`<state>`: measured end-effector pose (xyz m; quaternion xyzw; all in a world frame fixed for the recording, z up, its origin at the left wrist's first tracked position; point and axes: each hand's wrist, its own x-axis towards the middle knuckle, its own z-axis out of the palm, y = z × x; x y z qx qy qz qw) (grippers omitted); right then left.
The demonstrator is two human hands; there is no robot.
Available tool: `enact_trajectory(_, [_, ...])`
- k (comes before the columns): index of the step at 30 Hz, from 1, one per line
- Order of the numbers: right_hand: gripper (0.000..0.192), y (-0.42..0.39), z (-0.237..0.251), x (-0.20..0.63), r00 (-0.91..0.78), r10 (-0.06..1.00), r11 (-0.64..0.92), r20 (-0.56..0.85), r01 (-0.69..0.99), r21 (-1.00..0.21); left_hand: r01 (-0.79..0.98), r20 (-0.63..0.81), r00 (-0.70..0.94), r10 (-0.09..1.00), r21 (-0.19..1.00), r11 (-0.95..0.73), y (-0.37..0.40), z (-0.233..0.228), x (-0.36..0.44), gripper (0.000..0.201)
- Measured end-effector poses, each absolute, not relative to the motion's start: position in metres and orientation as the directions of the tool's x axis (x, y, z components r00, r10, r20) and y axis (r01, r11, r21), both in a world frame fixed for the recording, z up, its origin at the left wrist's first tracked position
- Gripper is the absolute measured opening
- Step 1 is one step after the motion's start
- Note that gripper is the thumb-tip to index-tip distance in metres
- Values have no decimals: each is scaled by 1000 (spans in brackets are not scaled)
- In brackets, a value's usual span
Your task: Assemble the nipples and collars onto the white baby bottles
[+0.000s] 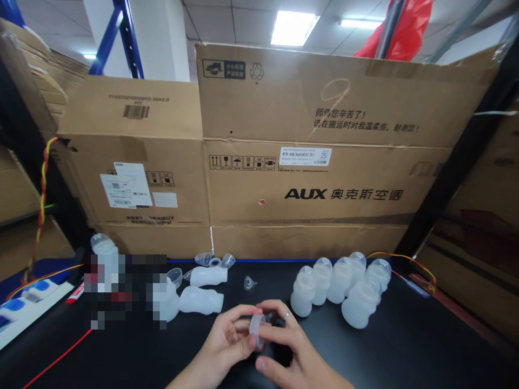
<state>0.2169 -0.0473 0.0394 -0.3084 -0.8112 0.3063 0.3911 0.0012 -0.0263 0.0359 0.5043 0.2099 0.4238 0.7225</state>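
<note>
My left hand [231, 337] pinches a translucent screw ring [257, 330], turned edge-on, between thumb and fingers. From the other side, my right hand [298, 340] has its fingers on the same ring, with the thumb lower down and apart from it. Whether a teat sits inside the ring is hidden by the fingers. Just beyond the hands lies a clear silicone teat [250, 283] on the black table. To the left, two frosted baby bottle bodies [201, 300] lie on their sides. Clear caps [228, 260] and a loose ring [214, 262] lie behind them.
Several capped baby bottles [360, 305] stand at the right. Another capped bottle [106, 262] stands at the far left, near a red-and-white marker [75, 293] and a power strip [34, 308]. Pixelation covers part of that side. Large cardboard [308, 216] walls the back.
</note>
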Motion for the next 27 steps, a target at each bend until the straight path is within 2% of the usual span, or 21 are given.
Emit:
enact_trajectory(3, [42,-49,34,217,-500,743,592,445,179,-786,-388,123,559,820,913,128,-30,39,1,57])
enact_trajectory(5, [37,-50,33,216,-504,758,575,414,215,-790,-367,109,553,826,922,124,-34,42,2,59])
enact_trajectory(9, [39,-53,38,213,-514,742,637,430,341,-691,-345,121,499,858,936,68,-39,43,2,62])
enact_trajectory(12, [41,-55,44,214,-522,722,666,454,350,-659,-322,114,488,865,945,57,-39,37,2,62])
enact_trajectory(15, [38,-56,48,216,-559,724,634,404,307,-710,-322,130,518,846,945,52,-36,24,2,65])
enact_trajectory(18, [32,-54,44,211,-506,757,589,413,255,-767,-300,152,503,851,954,7,-34,18,3,70])
enact_trajectory(21, [35,-50,37,198,-389,832,497,395,209,-842,-212,183,398,899,972,-104,-32,23,2,64])
enact_trajectory(24, [36,-48,37,190,-422,802,509,421,115,-853,-61,296,287,911,955,-291,-31,32,-2,51])
enact_trajectory(26, [36,-49,39,190,-459,747,571,481,71,-818,91,449,251,857,871,-483,-29,36,-7,41])
enact_trajectory(27, [36,-49,39,191,-464,735,587,494,71,-806,181,546,235,805,789,-588,-29,38,-9,39])
